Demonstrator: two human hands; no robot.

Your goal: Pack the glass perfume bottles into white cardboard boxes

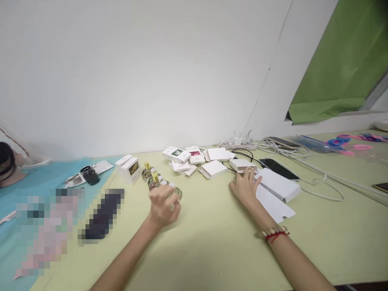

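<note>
My left hand (163,208) is curled around a small glass perfume bottle (176,196), the nearest of a short row of bottles with gold caps (151,174) on the pale green table (212,242). My right hand (245,186) lies flat with its fingers stretched out, the fingertips touching a small white box (241,164) and the heel next to a flat white sleeve (274,206). A beaded bracelet with red cord (274,233) sits on my right wrist.
A pile of small white boxes (194,159) lies beyond my hands, and two upright boxes (130,167) stand left of the bottles. A black phone (279,168), a power strip (238,143) with white cables and a blue cloth (45,178) are around. Another person's head (7,165) shows at far left.
</note>
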